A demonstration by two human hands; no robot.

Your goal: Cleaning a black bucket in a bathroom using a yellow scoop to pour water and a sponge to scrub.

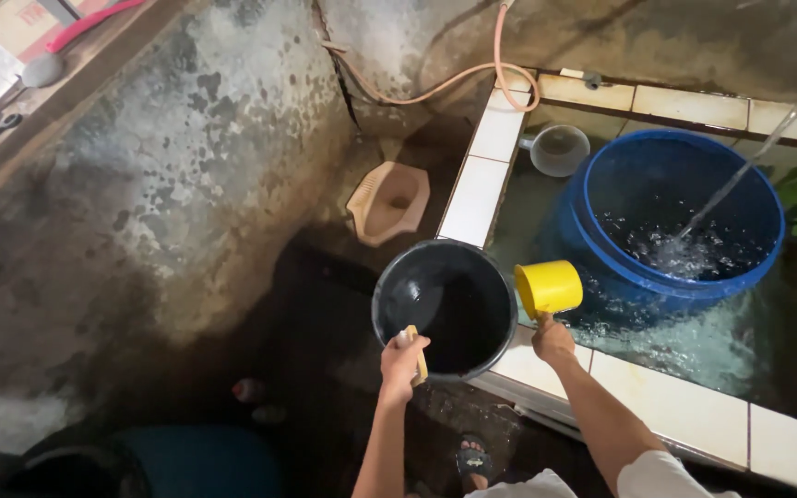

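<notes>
My left hand (402, 359) grips the near rim of a black bucket (445, 306) together with its pale handle piece. The bucket rests on the tiled edge (477, 189) of a water tank and holds dark water. My right hand (553, 338) holds the handle of a yellow dipper (549, 287), which is raised right beside the bucket's right rim. Behind it a big blue barrel (606, 272) sits in the tank, and a thin stream of water (756, 157) falls into it from the upper right.
A clear dipper (559, 149) floats in the tank behind the barrel. A pink hose (472, 74) loops over the tank's far corner. A squat toilet (387, 200) lies in the wet floor to the left. My sandalled foot (473, 458) and a dark tub (196, 461) are below.
</notes>
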